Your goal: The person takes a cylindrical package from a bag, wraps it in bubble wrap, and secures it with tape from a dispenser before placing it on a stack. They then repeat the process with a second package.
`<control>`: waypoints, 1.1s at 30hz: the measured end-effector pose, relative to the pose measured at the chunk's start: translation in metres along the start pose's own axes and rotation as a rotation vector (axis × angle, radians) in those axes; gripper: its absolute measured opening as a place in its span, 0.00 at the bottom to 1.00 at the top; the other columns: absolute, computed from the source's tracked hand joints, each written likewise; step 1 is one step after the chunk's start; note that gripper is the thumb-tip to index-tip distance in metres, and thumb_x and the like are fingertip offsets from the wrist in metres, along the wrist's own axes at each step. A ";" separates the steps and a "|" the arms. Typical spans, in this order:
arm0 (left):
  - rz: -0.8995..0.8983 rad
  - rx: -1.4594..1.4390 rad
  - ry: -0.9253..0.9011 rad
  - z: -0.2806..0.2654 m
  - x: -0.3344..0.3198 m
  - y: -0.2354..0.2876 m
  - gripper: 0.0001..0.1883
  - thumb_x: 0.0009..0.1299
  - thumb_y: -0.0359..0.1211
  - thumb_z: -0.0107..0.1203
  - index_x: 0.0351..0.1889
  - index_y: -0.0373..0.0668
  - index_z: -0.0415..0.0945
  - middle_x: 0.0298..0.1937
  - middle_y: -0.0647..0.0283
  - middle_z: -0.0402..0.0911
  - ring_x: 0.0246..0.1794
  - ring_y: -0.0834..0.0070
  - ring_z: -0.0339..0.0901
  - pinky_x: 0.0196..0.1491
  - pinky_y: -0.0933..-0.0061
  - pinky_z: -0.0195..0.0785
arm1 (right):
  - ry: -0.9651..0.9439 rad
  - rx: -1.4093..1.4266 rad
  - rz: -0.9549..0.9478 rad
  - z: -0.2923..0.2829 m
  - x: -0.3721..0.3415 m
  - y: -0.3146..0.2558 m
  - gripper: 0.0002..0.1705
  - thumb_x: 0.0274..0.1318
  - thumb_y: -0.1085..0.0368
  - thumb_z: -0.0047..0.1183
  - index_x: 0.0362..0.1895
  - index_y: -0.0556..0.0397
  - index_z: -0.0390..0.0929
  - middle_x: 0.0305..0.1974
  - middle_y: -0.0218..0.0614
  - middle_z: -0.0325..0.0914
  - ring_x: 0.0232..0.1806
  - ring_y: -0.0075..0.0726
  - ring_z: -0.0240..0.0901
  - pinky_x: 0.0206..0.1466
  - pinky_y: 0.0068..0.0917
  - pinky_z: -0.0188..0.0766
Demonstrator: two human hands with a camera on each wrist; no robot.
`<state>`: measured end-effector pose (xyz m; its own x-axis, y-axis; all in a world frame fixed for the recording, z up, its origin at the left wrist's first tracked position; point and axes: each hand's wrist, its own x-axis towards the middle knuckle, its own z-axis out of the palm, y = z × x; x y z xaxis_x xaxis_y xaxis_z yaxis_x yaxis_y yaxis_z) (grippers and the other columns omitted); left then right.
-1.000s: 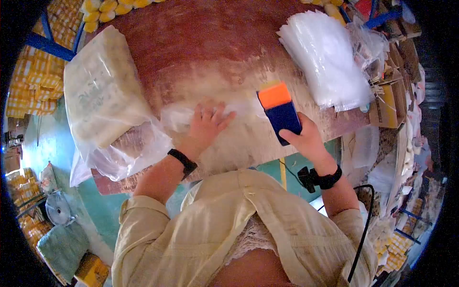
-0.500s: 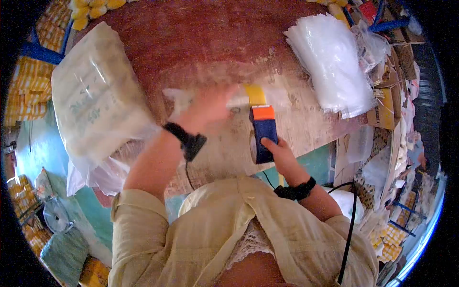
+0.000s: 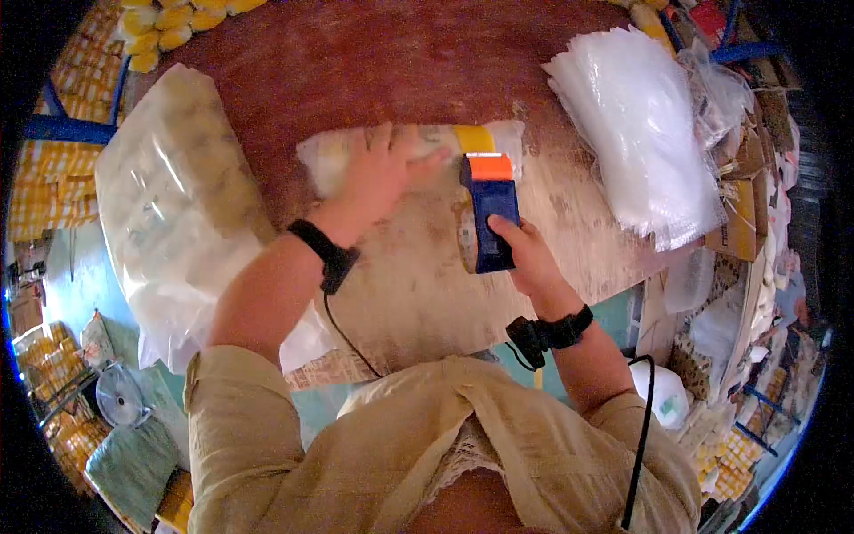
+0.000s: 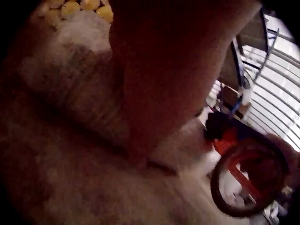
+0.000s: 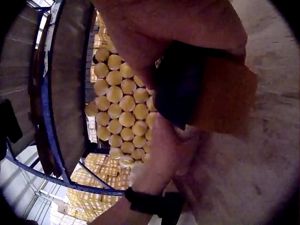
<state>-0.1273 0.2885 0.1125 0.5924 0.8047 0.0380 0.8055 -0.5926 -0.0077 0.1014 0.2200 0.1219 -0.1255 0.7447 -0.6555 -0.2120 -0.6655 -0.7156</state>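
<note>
In the head view a pale, clear-wrapped packet (image 3: 329, 153) lies crosswise on the table, a yellow strip (image 3: 474, 138) across its right part. The left hand (image 3: 378, 173) rests on the packet with fingers spread. Just below the strip, the right hand (image 3: 532, 260) grips a blue tape dispenser (image 3: 495, 222) with an orange end, thumb on its face. The right wrist view shows the right hand (image 5: 187, 23) around the dispenser (image 5: 180, 84), the left hand (image 5: 166, 145) beyond. In the left wrist view the left hand (image 4: 159, 79) is dark, its fingertips unclear.
A large filled plastic bag (image 3: 169, 187) stands at the table's left. A stack of clear bags (image 3: 640, 133) lies at the right, beside a cardboard box (image 3: 740, 214). Yellow round items (image 3: 173, 22) line the far left edge. A black cable (image 3: 347, 336) hangs from the left wrist.
The right hand has brought the dispenser leftward and turned it more upright; the yellow strip now shows on the packet. The left hand and packet are farther from the body.
</note>
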 end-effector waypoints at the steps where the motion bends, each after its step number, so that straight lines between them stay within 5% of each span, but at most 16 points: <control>1: -0.033 -0.045 -0.064 -0.004 0.014 -0.007 0.44 0.47 0.35 0.62 0.64 0.65 0.54 0.61 0.56 0.61 0.60 0.53 0.58 0.56 0.43 0.53 | 0.006 0.002 0.011 -0.001 0.002 -0.003 0.19 0.51 0.58 0.53 0.42 0.59 0.72 0.34 0.33 0.77 0.32 0.28 0.74 0.37 0.24 0.71; 4: -0.038 -0.278 -0.257 -0.012 0.045 -0.039 0.45 0.44 0.36 0.65 0.63 0.63 0.56 0.59 0.54 0.62 0.59 0.53 0.61 0.57 0.52 0.57 | 0.022 0.002 0.074 0.005 0.009 -0.001 0.18 0.53 0.61 0.50 0.45 0.59 0.69 0.37 0.33 0.76 0.36 0.29 0.74 0.41 0.26 0.71; 7: 0.119 -0.851 -0.336 0.023 0.092 -0.106 0.46 0.44 0.43 0.66 0.63 0.57 0.56 0.58 0.53 0.64 0.54 0.53 0.65 0.58 0.59 0.57 | 0.047 -0.002 0.153 0.006 0.018 0.008 0.18 0.53 0.61 0.50 0.45 0.58 0.70 0.37 0.33 0.76 0.36 0.30 0.74 0.41 0.27 0.71; 11: 0.034 -0.221 0.211 0.028 0.074 -0.080 0.44 0.43 0.40 0.66 0.62 0.54 0.59 0.57 0.55 0.64 0.56 0.57 0.63 0.59 0.57 0.55 | -0.005 0.036 0.195 0.005 0.040 -0.003 0.17 0.53 0.61 0.50 0.44 0.58 0.70 0.36 0.35 0.76 0.36 0.32 0.75 0.41 0.28 0.72; 12: 0.030 -0.093 0.232 0.028 0.061 -0.064 0.43 0.44 0.38 0.65 0.62 0.57 0.59 0.56 0.54 0.65 0.56 0.58 0.62 0.58 0.53 0.55 | -0.028 0.064 0.212 0.001 0.046 -0.006 0.17 0.53 0.61 0.50 0.44 0.58 0.71 0.36 0.35 0.76 0.36 0.31 0.75 0.41 0.28 0.72; 18: -0.039 -0.058 0.003 0.007 0.071 -0.063 0.41 0.46 0.33 0.62 0.61 0.60 0.57 0.45 0.56 0.70 0.48 0.58 0.68 0.48 0.54 0.62 | 0.044 0.010 0.155 0.010 0.049 -0.017 0.19 0.50 0.55 0.52 0.39 0.58 0.73 0.31 0.34 0.78 0.30 0.32 0.76 0.35 0.26 0.73; 23: -0.102 -0.325 -0.221 -0.032 0.049 -0.048 0.41 0.47 0.41 0.61 0.62 0.56 0.56 0.45 0.54 0.70 0.43 0.54 0.71 0.42 0.59 0.67 | -0.043 -0.017 0.155 0.006 0.013 -0.038 0.18 0.52 0.57 0.50 0.40 0.59 0.73 0.33 0.36 0.78 0.30 0.32 0.76 0.36 0.26 0.73; 24: -0.093 -0.285 -0.126 -0.004 0.043 -0.040 0.40 0.49 0.45 0.59 0.62 0.55 0.56 0.45 0.52 0.71 0.43 0.53 0.72 0.41 0.57 0.68 | -0.022 -0.038 0.187 -0.001 0.006 -0.032 0.17 0.53 0.59 0.50 0.41 0.60 0.73 0.33 0.36 0.78 0.31 0.32 0.76 0.37 0.26 0.73; 27: -0.016 -0.625 -0.450 0.002 0.012 -0.030 0.41 0.50 0.44 0.60 0.62 0.50 0.54 0.45 0.48 0.72 0.48 0.52 0.70 0.44 0.59 0.67 | -0.015 -0.058 0.297 -0.010 -0.028 -0.018 0.17 0.53 0.59 0.49 0.41 0.60 0.73 0.33 0.36 0.78 0.31 0.32 0.76 0.36 0.26 0.73; 30: 0.049 -1.141 -0.581 0.006 -0.011 -0.025 0.48 0.46 0.37 0.64 0.65 0.49 0.48 0.61 0.49 0.60 0.58 0.52 0.61 0.57 0.61 0.59 | -0.080 -0.041 0.308 -0.006 -0.043 -0.017 0.18 0.52 0.58 0.51 0.41 0.61 0.73 0.33 0.36 0.78 0.30 0.33 0.77 0.35 0.27 0.74; 33: -0.008 -0.640 -0.277 0.001 -0.030 0.011 0.48 0.48 0.36 0.63 0.66 0.50 0.46 0.65 0.52 0.53 0.62 0.51 0.55 0.62 0.57 0.51 | -0.090 -0.023 0.348 -0.005 -0.041 -0.019 0.18 0.52 0.57 0.51 0.41 0.60 0.73 0.33 0.37 0.78 0.29 0.33 0.76 0.35 0.27 0.74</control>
<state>-0.1363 0.2584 0.1107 0.6370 0.7384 -0.2212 0.6926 -0.4223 0.5848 0.1156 0.2021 0.1616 -0.2713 0.4737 -0.8379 -0.1199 -0.8804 -0.4589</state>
